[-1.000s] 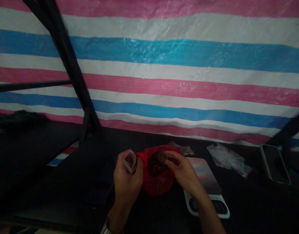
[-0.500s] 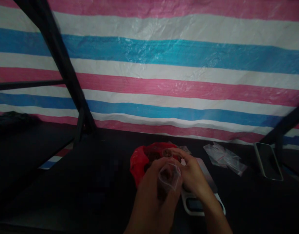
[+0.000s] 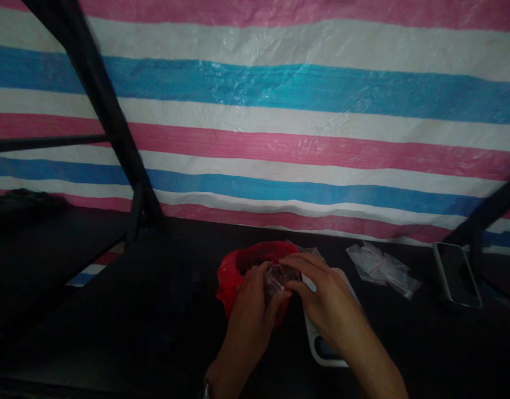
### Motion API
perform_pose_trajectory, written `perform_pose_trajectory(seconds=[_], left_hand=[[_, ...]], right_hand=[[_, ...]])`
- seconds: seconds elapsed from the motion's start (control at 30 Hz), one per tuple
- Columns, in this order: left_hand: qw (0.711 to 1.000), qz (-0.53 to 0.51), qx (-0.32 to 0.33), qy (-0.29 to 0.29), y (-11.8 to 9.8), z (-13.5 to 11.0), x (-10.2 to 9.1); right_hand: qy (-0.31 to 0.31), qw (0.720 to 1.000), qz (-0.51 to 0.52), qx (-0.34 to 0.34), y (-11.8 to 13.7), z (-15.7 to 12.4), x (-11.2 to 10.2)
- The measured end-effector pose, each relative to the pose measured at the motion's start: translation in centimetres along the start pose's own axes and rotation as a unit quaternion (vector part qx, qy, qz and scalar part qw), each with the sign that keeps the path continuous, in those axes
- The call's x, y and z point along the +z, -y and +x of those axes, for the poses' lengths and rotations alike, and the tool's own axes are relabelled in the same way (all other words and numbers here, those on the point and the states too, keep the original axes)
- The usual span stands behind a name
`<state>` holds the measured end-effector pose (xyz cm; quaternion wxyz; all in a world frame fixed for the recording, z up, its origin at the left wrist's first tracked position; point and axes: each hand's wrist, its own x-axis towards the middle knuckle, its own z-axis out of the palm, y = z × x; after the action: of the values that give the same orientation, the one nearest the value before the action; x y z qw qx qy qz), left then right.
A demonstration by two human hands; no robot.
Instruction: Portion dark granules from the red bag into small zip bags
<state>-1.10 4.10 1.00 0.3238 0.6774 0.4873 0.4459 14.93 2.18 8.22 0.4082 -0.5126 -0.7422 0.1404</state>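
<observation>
Clear plastic bag [image 3: 272, 284]: clamped in your left hand's [image 3: 251, 299] fingers, by the red bag [image 3: 228, 275]. Your right hand [image 3: 327, 288], fingers pinching the small cup [image 3: 291, 272], has brought it to the mouth; filling appears underway.

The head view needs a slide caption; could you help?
Left hand grips a clear bag, right hand at its mouth, near a red bag.

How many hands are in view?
2: the left hand around a small clear bag in front of the red bag, and the right hand at the clear bag's mouth, partly covering the scale.
</observation>
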Motion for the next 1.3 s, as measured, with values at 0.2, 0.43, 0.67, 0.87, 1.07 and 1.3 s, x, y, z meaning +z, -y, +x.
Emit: perform_pose_trajectory(seconds=[0.2, 0.43, 0.67, 0.87, 1.07, 1.3], left_hand=[[0.998, 0.029, 0.05, 0.023, 0.6, -0.1, 0.1], [0.998, -0.033, 0.046, 0.026, 0.5, -0.3, 0.1], [0.987, -0.145, 0.025, 0.059, -0.5, -0.5, -0.3], [0.962, -0.265, -0.041, 0.054, -1.0, -0.8, -0.4], [0.965, -0.259, -0.049, -0.003, -0.6, -0.5, -0.7], [0.968, -0.185, -0.011, -0.171, -0.5, -0.1, -1.8]], right_hand=[[0.038, 0.997, 0.006, -0.06, 0.8, -0.3, -0.4], [0.018, 0.998, -0.003, -0.062, 1.4, -0.3, -0.4], [0.009, 0.997, 0.013, -0.072, 1.8, 0.0, -0.4], [-0.043, 0.996, 0.044, -0.065, 1.9, 0.2, 0.2], [-0.085, 0.992, 0.082, -0.042, 2.3, 0.9, 0.6], [-0.067, 0.994, 0.076, 0.03, -1.0, 1.9, 4.2]])
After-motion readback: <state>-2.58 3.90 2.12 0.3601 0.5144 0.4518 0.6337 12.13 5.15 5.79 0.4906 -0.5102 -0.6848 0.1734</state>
